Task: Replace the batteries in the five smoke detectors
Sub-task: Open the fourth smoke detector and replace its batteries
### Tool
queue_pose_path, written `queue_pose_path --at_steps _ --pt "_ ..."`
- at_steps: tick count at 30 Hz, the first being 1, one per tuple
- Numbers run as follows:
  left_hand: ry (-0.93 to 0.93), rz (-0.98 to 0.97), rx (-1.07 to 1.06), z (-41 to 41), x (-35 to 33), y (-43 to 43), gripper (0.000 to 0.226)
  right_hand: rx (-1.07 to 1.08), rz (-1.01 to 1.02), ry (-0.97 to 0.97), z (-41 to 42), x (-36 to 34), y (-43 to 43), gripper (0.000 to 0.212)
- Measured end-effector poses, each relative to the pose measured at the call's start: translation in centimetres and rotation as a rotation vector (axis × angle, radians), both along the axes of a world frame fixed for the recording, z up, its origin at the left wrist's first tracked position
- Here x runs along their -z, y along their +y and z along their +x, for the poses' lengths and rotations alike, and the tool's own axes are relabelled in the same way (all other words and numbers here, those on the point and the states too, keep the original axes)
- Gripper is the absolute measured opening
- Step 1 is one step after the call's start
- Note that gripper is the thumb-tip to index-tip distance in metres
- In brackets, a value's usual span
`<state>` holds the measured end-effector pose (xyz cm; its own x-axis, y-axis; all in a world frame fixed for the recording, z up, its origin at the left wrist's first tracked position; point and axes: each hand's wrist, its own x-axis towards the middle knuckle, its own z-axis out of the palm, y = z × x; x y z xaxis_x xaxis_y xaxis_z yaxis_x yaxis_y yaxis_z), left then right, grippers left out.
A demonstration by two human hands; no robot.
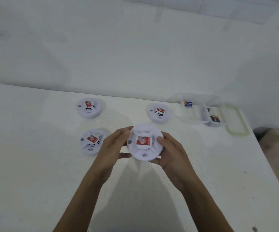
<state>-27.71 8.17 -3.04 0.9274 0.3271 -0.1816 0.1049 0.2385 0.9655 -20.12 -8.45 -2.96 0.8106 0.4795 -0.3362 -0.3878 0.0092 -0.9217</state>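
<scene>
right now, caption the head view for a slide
Both hands, left and right, hold one smoke detector above the white table.

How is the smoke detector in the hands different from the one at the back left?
The held smoke detector is lifted off the table, gripped by the left hand and right hand; the back-left detector rests untouched on it. Both are white, round, with red stickers.

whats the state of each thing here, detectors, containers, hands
held smoke detector: lifted off the table, closed, label up
far left detector: on the table, closed
near left detector: on the table, closed
far right detector: on the table, closed
larger clear container: open, a battery inside
smaller clear container: open, batteries inside
lid: off, lying beside the containers
left hand: gripping the held detector
right hand: gripping it too
</scene>
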Motion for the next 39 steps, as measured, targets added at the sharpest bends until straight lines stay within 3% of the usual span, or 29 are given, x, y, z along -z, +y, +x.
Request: queue_pose_path --at_steps 4,7,12,14,18,30,39 --pt "0.008 0.049 0.054 0.0 -0.7 0.1 0.036 0.053 0.202 0.217 0.5 0.5 0.2 0.086" --pt "0.025 0.075 0.073 -0.1 -1.0 0.4 0.034 0.045 0.224 0.163 0.7 1.1 -0.3 0.074" --pt "0.021 0.076 0.101 -0.3 -0.8 0.7 0.043 0.036 0.169 0.196 0.6 1.4 -0.3 0.101" --pt "0.021 0.08 0.1 -0.4 -0.8 0.7 0.048 0.03 0.148 0.177 0.3 1.3 -0.5 0.091" --pt "0.021 0.094 0.089 -0.4 -0.5 0.7 0.049 0.0 0.136 0.104 -0.3 0.4 -0.9 0.043" --pt "0.019 0.09 0.076 -0.6 -0.3 0.8 0.039 0.001 0.06 0.027 -0.7 -0.2 -0.6 0.048" --pt "0.028 0.089 0.077 -0.5 -0.2 1.0 0.034 0.016 0.071 0.029 -0.6 -0.1 -0.4 0.037"
